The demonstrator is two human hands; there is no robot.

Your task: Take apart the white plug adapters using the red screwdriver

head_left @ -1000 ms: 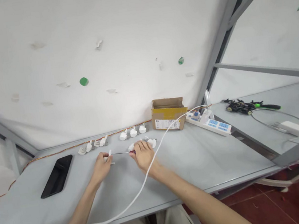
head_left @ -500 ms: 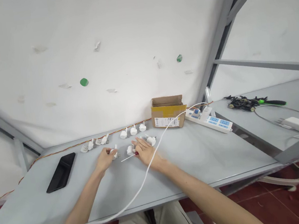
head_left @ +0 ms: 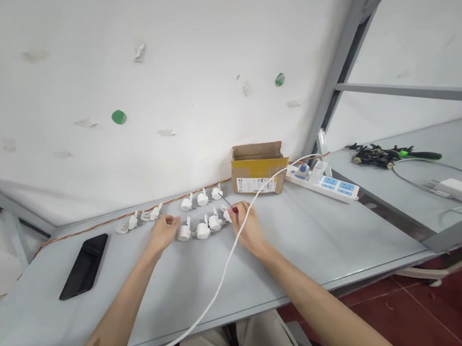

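Observation:
My right hand (head_left: 247, 225) is closed on a screwdriver with a red handle (head_left: 235, 210). Its thin shaft (head_left: 225, 200) points up and left toward a white plug (head_left: 216, 192) in the back row. Close to the right fingertips is another white plug (head_left: 226, 214); whether they touch it I cannot tell. My left hand (head_left: 163, 231) hovers just left of the front row, its fingers loosely bent with nothing visible in them. Nearest to it is a white plug (head_left: 184, 233), followed by two more plugs, one at the middle (head_left: 203, 230) and one further right (head_left: 215, 222).
White plugs (head_left: 128, 223) lie at the back left near a black phone (head_left: 84, 266). A cardboard box (head_left: 260, 169) and a power strip (head_left: 324, 183) stand behind my right hand. A white cable (head_left: 217, 294) hangs across the view, over my right hand.
My left hand has let go of the plug, which stands in the front row. My right hand has moved right, and the screwdriver has swung from pointing left to pointing up-left.

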